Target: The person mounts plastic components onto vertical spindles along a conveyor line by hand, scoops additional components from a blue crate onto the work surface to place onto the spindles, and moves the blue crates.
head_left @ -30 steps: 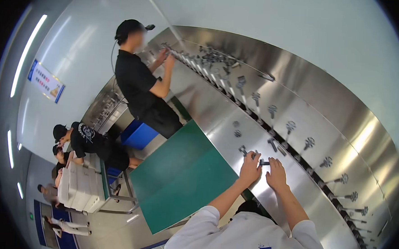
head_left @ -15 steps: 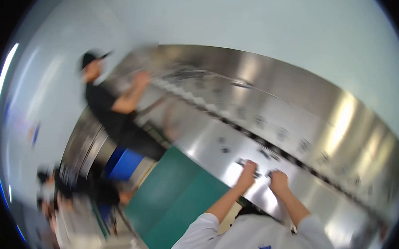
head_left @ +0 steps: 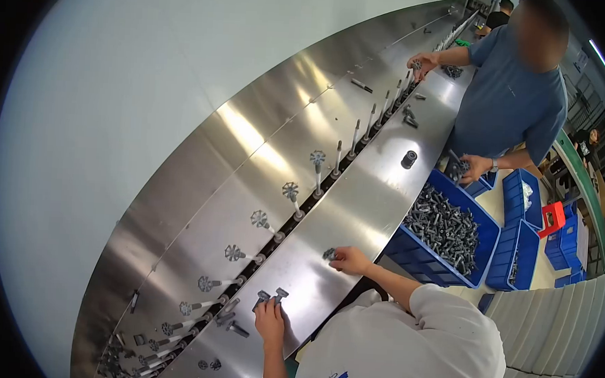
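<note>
My left hand [head_left: 269, 322] is over the steel bench [head_left: 356, 205], its fingers closed around dark grey T-shaped plastic pieces [head_left: 280, 294] that stick out past the fingertips. Farther up the bench, my right hand [head_left: 351, 260] pinches a small dark grey piece [head_left: 329, 254], partly hidden by the fingers. Beside my left hand lie loose grey tube-like pieces [head_left: 238, 329]. Along a dark slot runs a row of white rods [head_left: 292, 203], several topped with grey spoked heads [head_left: 289, 190]; others farther along are bare.
A co-worker in a blue shirt [head_left: 506, 97] stands at the bench with grey pieces in hand. A blue bin [head_left: 487, 250] full of grey pieces stands beside the bench, near more blue bins [head_left: 518, 245] and a red box [head_left: 553, 219]. Loose pieces lie behind the rods.
The view has swung round to the right, bringing the blue-shirted co-worker and bins into sight. My hands, close together before, are now farther apart.
</note>
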{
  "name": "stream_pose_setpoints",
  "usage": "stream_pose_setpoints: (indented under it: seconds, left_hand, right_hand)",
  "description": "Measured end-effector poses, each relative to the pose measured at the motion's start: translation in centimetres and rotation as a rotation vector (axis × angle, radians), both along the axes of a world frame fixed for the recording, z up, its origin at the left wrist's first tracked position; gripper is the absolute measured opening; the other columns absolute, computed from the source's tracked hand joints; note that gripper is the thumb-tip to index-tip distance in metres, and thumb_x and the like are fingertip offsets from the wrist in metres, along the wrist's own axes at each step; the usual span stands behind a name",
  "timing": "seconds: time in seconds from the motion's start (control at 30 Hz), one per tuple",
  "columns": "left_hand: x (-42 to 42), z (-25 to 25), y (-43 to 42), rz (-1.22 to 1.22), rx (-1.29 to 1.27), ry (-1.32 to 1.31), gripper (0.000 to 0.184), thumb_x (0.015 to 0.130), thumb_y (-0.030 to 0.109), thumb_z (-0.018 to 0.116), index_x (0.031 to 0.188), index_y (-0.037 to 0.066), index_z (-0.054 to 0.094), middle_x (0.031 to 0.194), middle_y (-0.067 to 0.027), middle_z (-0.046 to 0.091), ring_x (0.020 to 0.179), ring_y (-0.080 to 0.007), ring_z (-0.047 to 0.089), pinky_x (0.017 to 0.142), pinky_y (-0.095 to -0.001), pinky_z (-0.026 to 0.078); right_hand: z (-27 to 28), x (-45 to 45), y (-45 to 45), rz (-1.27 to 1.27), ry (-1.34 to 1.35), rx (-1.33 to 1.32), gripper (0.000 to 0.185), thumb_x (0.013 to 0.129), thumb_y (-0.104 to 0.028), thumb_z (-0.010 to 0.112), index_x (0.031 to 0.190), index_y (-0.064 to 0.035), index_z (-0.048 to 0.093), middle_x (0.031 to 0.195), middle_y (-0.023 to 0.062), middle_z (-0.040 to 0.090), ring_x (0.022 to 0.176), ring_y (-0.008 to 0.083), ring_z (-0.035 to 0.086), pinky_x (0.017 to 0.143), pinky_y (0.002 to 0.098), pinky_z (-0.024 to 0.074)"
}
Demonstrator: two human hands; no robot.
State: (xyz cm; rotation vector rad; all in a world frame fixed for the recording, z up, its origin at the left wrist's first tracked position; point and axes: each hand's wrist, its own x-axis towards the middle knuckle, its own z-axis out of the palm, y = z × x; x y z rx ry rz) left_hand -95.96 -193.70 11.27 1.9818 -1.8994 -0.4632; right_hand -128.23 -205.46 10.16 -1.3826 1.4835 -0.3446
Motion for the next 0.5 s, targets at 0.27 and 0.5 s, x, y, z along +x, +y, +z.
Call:
stream_pose_setpoints:
  seconds: [0.27, 0.5]
  left_hand:
    - [-22.1, 3.4, -8.7, 0.154, 0.136, 0.494, 0.027, 0.091, 0.013, 0.065, 0.113, -0.002, 0.061, 0.096, -0.0162, 0.063, 0.085, -0.0304, 0.064, 0.076, -0.0377, 0.051]
    - [-50.6, 8.7, -33.9, 0.106, -0.065, 0.9, 0.022, 0.092, 0.009, 0.065, 0.109, -0.004, 0.06, 0.095, -0.0142, 0.066, 0.085, -0.0202, 0.065, 0.076, -0.0315, 0.053]
  right_hand:
    - [8.5, -23.5, -22.7, -0.628, -0.531, -0.432, 0.023, 0.097, -0.01, 0.062, 0.116, 0.0022, 0.059, 0.106, 0.0119, 0.071, 0.096, 0.0188, 0.069, 0.083, 0.0316, 0.0557]
    - [9.6, -40.7, -48.5, -0.518, -0.476, -0.717, 0.021, 0.097, -0.01, 0.062, 0.112, 0.0043, 0.059, 0.105, 0.0125, 0.072, 0.099, 0.0148, 0.068, 0.087, 0.0279, 0.0517]
